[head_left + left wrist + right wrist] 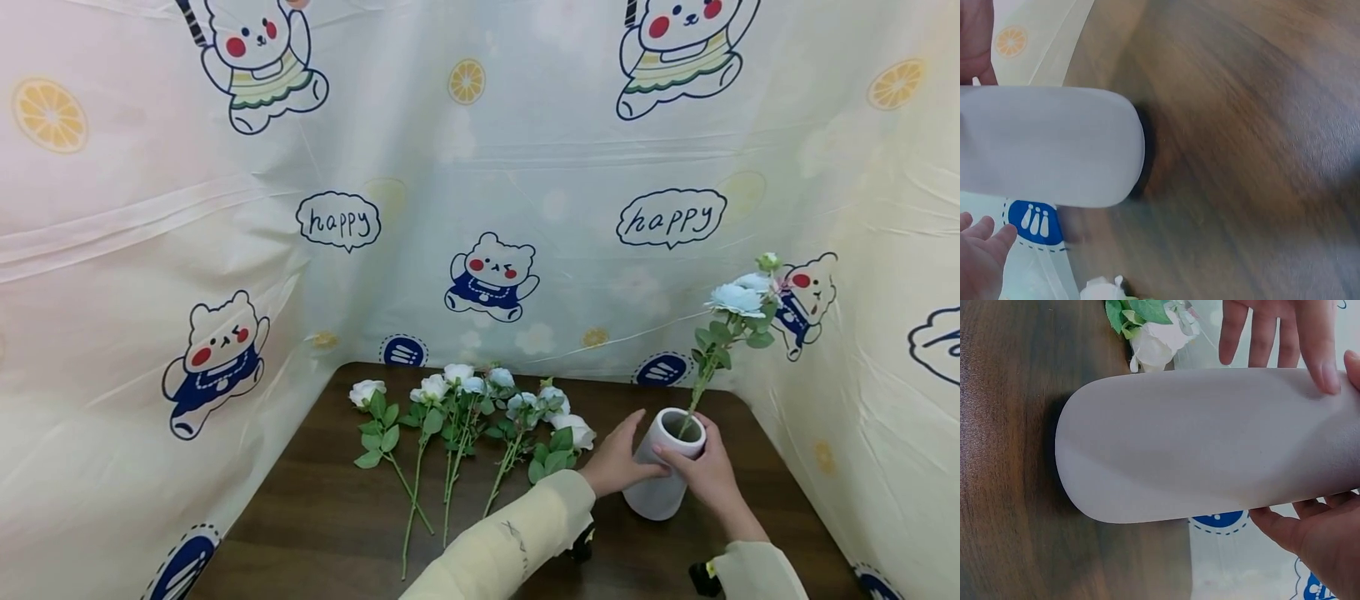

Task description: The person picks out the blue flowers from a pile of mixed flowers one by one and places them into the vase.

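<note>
A white vase (651, 498) stands on the right part of the table, with the stem of a light-blue artificial flower (738, 298) in its mouth. The flower leans toward the back right. My right hand (712, 477) grips the vase near the top from the right, thumb by the rim and fingers behind it. On the other side, my left hand (617, 460) has its fingers spread and straight, with the thumb touching the vase's front. In the left wrist view those fingers (985, 231) show apart from the vase (1054, 147).
Left of the vase, several white roses (429, 388) and pale blue flowers (522, 406) lie in a row on the dark wooden table (315, 517). One white rose (573, 431) is close to my left hand. A printed cloth (555, 167) hangs round the back and sides.
</note>
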{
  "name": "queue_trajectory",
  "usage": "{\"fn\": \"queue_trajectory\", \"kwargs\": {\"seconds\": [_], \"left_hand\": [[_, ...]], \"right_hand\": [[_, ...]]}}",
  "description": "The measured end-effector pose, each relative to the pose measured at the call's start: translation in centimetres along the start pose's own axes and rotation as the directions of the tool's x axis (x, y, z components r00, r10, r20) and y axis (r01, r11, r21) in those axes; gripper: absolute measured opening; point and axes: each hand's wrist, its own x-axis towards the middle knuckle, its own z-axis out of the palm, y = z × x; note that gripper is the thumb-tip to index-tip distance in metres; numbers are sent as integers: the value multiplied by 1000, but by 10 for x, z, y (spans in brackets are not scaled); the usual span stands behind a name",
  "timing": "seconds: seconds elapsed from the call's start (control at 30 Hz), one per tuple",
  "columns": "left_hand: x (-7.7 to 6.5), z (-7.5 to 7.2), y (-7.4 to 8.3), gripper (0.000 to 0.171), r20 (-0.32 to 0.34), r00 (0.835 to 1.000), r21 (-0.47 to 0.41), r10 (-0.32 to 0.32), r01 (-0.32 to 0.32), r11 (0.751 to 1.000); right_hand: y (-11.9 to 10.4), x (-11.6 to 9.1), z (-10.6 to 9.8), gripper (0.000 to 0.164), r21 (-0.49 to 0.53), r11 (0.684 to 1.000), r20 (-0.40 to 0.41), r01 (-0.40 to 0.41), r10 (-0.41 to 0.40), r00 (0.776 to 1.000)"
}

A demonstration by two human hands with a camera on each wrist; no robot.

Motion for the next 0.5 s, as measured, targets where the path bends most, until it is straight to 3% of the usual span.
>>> {"fn": "queue_trajectory", "kwargs": {"seconds": [0.37,0.5], "left_hand": [[-9,-27,-4,100,41,998,28,43,-44,999],[-14,-36,-5,99,29,999,10,29,-29,1000]], "right_hand": [[-1,0,0,96,-7,1000,24,-22,22,999],[0,0,0,96,-19,999,22,-30,30,999]]}}
